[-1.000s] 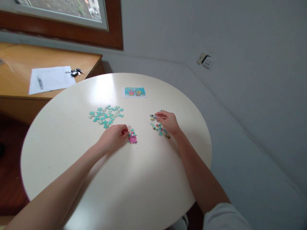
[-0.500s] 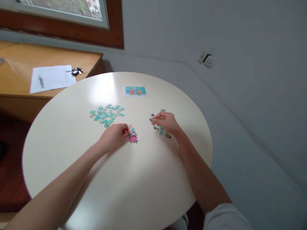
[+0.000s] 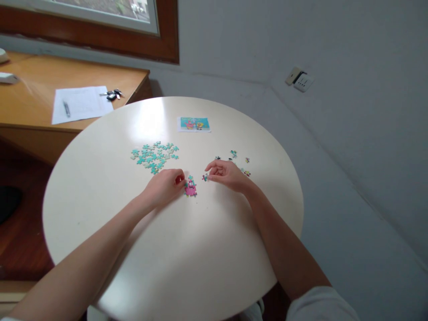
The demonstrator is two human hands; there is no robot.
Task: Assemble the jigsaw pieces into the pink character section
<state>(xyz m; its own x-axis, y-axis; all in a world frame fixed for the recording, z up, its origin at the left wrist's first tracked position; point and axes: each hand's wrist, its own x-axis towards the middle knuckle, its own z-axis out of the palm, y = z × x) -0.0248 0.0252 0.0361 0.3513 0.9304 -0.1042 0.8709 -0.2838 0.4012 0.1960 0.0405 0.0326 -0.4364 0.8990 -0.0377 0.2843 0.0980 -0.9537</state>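
Observation:
My left hand (image 3: 165,186) rests on the round cream table (image 3: 187,249), fingers curled, its fingertips against the left side of a small joined pink-and-teal puzzle cluster (image 3: 190,187). My right hand (image 3: 225,174) is just right of that cluster and pinches a small puzzle piece (image 3: 205,177) between thumb and fingertips. A few loose mixed-colour pieces (image 3: 239,160) lie behind my right hand. A pile of teal pieces (image 3: 154,156) lies beyond my left hand.
A small reference picture card (image 3: 194,124) lies at the table's far side. A wooden desk (image 3: 33,96) at the left holds a paper sheet (image 3: 81,103) with a pen and keys (image 3: 112,94). Grey walls close in behind and to the right.
My right hand left the mixed-colour pile and moved left toward the pink cluster with one piece pinched. My left hand stayed at the cluster. The camera shifted slightly.

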